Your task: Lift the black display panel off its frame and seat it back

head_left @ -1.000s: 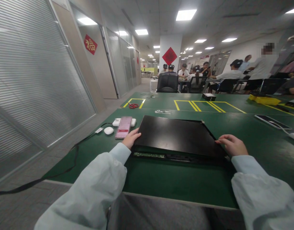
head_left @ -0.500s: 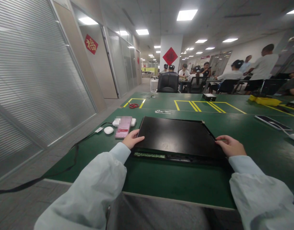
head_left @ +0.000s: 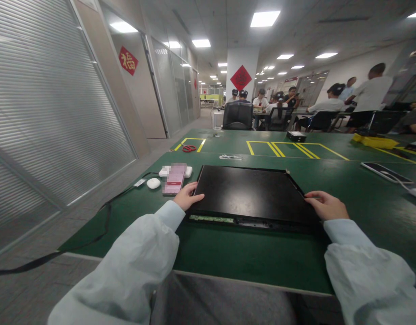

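Observation:
A glossy black display panel (head_left: pixel 250 189) lies over a thin black frame (head_left: pixel 296 185) on the green table. Its near edge is raised a little above the frame. In the gap, a narrow green circuit board strip (head_left: pixel 212 220) shows at the left. My left hand (head_left: pixel 188 197) grips the panel's left edge, thumb on top and fingers around the side. On the right, my right hand (head_left: pixel 326 206) has thumb and forefinger closed on the panel's right edge beside the frame. The undersides of both grips are hidden.
Left of the panel lie a phone (head_left: pixel 174 179), a white rounded case (head_left: pixel 153 183) and a black strap (head_left: pixel 108 219). Red-handled scissors (head_left: pixel 189 148) and small white pieces (head_left: pixel 230 157) lie farther back. A tablet-like device (head_left: pixel 385 174) is at right. Several people sit or stand beyond.
The panel's near edge has come down slightly, and a bit less of the green strip shows. Both hands stay at the same edges.

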`<control>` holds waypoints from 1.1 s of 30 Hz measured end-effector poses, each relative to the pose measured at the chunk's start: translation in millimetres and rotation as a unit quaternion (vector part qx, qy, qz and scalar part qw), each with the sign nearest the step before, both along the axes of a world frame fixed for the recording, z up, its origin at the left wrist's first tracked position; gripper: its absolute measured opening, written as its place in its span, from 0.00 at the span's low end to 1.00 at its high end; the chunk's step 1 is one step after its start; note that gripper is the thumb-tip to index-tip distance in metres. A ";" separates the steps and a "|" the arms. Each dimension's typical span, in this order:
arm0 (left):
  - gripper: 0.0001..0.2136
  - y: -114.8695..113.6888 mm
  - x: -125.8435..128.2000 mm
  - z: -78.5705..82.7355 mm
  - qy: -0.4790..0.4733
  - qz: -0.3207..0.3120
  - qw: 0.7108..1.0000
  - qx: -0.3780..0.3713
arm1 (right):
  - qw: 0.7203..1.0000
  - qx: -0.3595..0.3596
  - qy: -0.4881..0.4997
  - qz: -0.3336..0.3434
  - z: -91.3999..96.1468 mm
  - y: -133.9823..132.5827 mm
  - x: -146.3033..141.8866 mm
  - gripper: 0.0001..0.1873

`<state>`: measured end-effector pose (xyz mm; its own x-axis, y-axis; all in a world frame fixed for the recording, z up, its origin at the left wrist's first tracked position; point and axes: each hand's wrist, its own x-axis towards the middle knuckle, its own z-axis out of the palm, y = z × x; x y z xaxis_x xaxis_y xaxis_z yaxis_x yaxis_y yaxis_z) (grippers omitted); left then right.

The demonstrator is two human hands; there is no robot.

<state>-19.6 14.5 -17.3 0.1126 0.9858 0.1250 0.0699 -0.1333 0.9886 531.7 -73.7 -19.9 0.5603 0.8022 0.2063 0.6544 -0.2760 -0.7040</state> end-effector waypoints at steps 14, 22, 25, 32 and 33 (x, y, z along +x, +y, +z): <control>0.28 -15.2 14.2 13.3 -0.095 -0.045 0.994 -0.018 | 1.000 -0.005 -0.014 0.013 -8.2 5.3 16.3 0.15; 0.31 -2.8 0.3 1.2 0.144 0.007 0.989 0.028 | 0.999 0.003 -0.032 0.025 -2.1 2.7 2.8 0.13; 0.30 -2.8 -2.3 -1.0 0.211 0.023 0.977 0.033 | 0.999 -0.020 -0.031 0.010 3.9 1.6 -1.9 0.11; 0.30 -4.2 0.3 -3.2 0.258 0.047 0.964 0.027 | 0.999 -0.029 -0.043 0.005 0.3 3.4 2.9 0.11; 0.31 -3.9 0.2 -3.4 0.262 0.049 0.963 0.025 | 0.999 -0.028 -0.045 0.007 -0.7 3.6 4.0 0.11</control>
<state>-19.4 10.6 -20.7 0.0808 0.9890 0.1242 0.5724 -0.1480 0.8065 535.7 -70.1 -20.6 0.5306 0.8212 0.2100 0.7180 -0.3038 -0.6262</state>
